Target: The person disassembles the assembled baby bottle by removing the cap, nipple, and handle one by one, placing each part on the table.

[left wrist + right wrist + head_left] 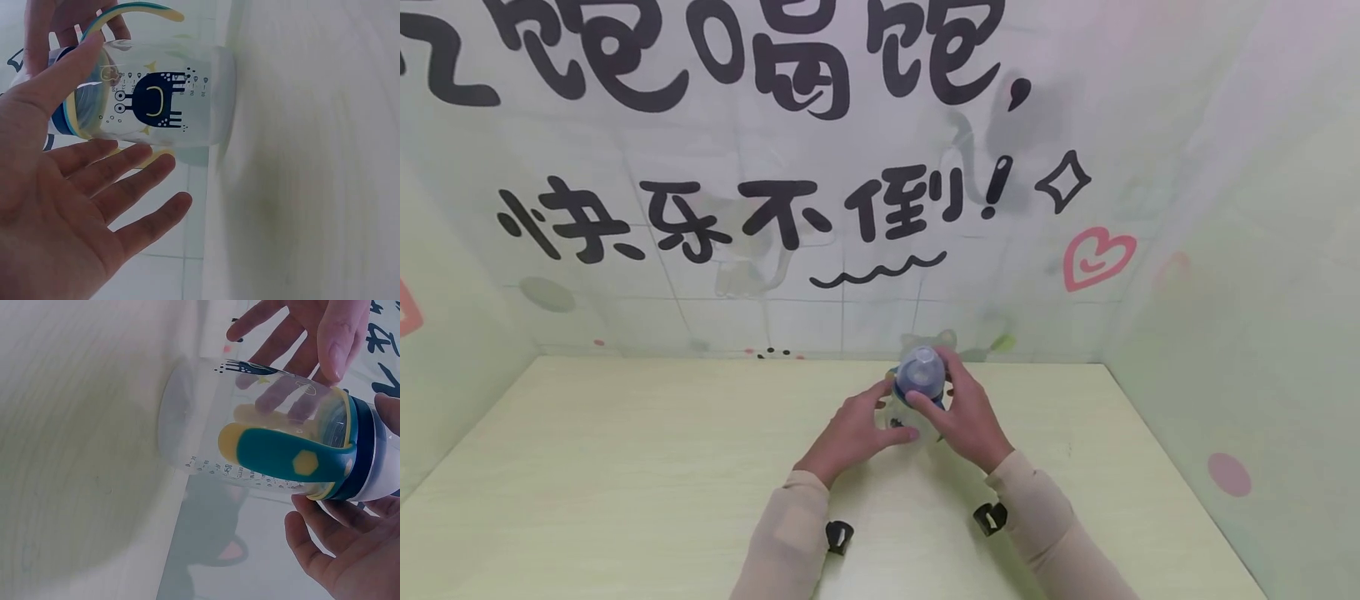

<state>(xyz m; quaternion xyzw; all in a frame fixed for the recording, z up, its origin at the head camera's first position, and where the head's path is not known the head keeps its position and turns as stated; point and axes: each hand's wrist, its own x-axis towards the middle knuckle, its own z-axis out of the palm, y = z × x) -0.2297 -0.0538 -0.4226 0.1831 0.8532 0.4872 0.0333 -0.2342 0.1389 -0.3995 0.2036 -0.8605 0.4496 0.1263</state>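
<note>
A clear baby bottle point(200, 112) stands upright on the table, printed with a dark blue crab-like figure and measuring marks. Teal and yellow handles point(281, 453) stick out at its sides, under a dark blue collar point(364, 447). A translucent domed cap point(922, 373) tops it. My right hand point(972, 421) holds the bottle at the cap and collar, thumb in front and fingers behind. Beside the bottle's left side is my left hand point(853, 431), its fingers spread and fairly straight, the thumb close to the collar; whether it touches is unclear.
The pale wooden table point(625, 467) meets a back wall point(715, 317) covered in a printed sheet with large black characters, close behind the bottle. A side wall point(1262, 333) rises at the right. Black wrist mounts point(839, 537) sit on both sleeves.
</note>
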